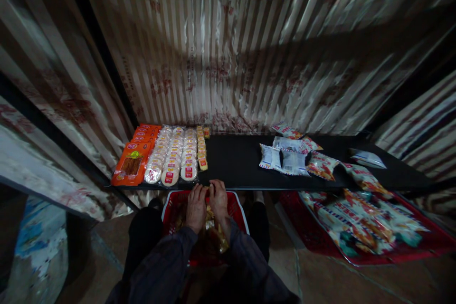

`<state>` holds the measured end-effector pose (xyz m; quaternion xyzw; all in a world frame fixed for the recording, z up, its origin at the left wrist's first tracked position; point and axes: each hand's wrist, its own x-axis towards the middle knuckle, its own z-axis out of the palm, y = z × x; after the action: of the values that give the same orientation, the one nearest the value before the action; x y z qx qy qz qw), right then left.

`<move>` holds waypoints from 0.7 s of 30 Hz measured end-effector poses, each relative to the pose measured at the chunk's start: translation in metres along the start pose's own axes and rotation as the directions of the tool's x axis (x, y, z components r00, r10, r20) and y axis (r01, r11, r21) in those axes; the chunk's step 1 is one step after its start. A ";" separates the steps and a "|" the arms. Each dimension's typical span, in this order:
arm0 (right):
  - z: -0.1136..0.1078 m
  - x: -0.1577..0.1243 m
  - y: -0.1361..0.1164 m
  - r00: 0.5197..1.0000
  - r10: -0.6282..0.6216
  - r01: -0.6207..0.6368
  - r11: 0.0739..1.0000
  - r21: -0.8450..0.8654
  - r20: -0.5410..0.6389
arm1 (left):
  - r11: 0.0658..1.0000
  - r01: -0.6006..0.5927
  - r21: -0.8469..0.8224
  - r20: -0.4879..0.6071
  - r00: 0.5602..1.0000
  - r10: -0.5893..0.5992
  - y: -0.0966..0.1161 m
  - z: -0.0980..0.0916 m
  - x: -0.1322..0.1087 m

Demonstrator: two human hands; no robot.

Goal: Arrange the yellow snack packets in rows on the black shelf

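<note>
My left hand (196, 208) and my right hand (218, 198) are close together at the front edge of the black shelf, above a red basket with a white rim (243, 213). The fingers of both are curled, and whatever lies between them is mostly hidden. Below, yellowish wrapped snacks (210, 224) lie in the basket. Just beyond my hands on the shelf are rows of round white wrapped crackers (170, 173) and a narrow row of small yellow snack packets (202, 156). Orange snack packets (130, 164) lie at the left end.
White-and-red snack bags (320, 165) lie scattered on the right of the shelf (235, 164), one overhanging its edge. A second red basket (309, 235) on the floor at right holds more such bags. Striped curtain (221, 57) hangs behind; dark posts (103, 42) frame the shelf.
</note>
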<state>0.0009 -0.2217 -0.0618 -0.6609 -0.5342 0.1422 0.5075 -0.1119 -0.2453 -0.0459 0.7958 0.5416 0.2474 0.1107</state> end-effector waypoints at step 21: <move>-0.015 0.012 -0.018 0.977 0.213 -0.211 0.967 0.144 0.000 | 0.993 -0.099 -0.064 -0.129 0.987 0.091 -0.011 -0.007 0.029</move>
<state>0.0065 -0.2204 -0.0362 -0.6772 -0.4448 0.2285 0.5397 -0.1159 -0.2155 -0.0364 0.7991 0.5000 0.3210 0.0921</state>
